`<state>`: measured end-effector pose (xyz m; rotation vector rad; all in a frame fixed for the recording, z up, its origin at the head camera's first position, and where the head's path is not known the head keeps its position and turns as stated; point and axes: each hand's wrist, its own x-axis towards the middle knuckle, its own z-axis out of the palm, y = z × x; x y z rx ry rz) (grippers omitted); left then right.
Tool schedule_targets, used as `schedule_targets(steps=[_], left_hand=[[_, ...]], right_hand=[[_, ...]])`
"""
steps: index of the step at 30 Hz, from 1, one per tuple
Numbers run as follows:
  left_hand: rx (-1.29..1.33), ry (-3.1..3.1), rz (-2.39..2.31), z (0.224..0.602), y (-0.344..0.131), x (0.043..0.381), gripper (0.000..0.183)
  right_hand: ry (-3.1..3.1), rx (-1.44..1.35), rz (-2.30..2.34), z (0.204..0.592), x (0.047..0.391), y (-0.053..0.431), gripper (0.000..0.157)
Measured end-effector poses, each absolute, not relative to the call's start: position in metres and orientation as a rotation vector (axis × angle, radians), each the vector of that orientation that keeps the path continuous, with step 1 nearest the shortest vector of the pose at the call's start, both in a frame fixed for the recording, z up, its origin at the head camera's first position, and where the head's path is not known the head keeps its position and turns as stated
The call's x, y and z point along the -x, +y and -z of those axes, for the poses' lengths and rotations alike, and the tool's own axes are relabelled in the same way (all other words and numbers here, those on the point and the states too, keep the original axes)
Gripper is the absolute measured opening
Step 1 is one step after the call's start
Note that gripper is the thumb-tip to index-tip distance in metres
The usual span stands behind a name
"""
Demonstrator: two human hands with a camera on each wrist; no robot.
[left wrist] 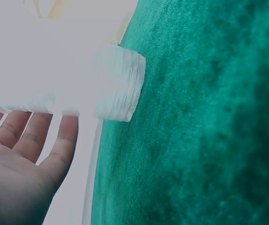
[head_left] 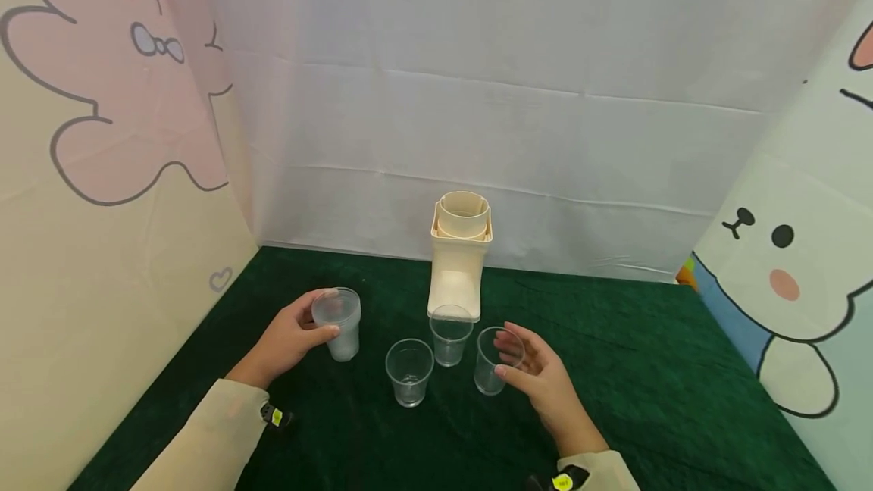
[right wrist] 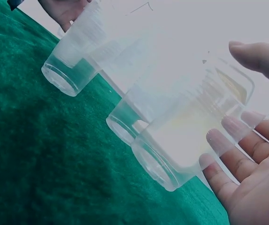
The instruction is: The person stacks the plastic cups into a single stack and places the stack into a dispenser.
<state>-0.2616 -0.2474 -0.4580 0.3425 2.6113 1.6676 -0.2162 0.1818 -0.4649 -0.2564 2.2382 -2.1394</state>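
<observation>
On the left, my left hand (head_left: 296, 336) grips a stack of clear plastic cups (head_left: 344, 332), thumb on the near side and fingers behind. In the left wrist view the stack (left wrist: 120, 84) is washed out by glare. My right hand (head_left: 542, 377) curves around a single clear plastic cup (head_left: 487, 377), its thumb at the near wall and its fingers behind; the fingertips (right wrist: 216, 140) show through the plastic. Two more clear cups stand upright between the hands: one nearer (head_left: 409, 381), and one farther back (head_left: 449, 351).
A cream plastic dispenser-like piece (head_left: 455, 279) with a round opening on top stands at the back, just behind the far cup. Dark green cloth (head_left: 655, 370) covers the table. White sheeting (head_left: 580, 135) rises behind, and cartoon-printed panels (head_left: 136, 264) flank both sides.
</observation>
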Motion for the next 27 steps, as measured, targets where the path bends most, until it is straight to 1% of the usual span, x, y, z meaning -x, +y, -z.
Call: schedule_targets(steps=[7,13,19,27], left_hand=[[-0.336,2.604,-1.664,0.457,-0.247,0.261,0.064],[-0.314,2.604,-1.654,0.455,-0.246,0.261,0.066],[-0.304,2.609,-1.648,0.453,-0.247,0.26,0.067],[-0.299,2.595,-1.652,0.452,-0.246,0.26,0.067]], right_hand=[[2.255,0.315,2.155,0.464,0.213,0.181,0.063],[2.314,0.265,2.121,0.457,0.21,0.174,0.061],[2.348,0.22,2.123,0.439,0.205,0.172,0.057],[2.345,0.358,2.178,0.415,0.195,0.169,0.058]])
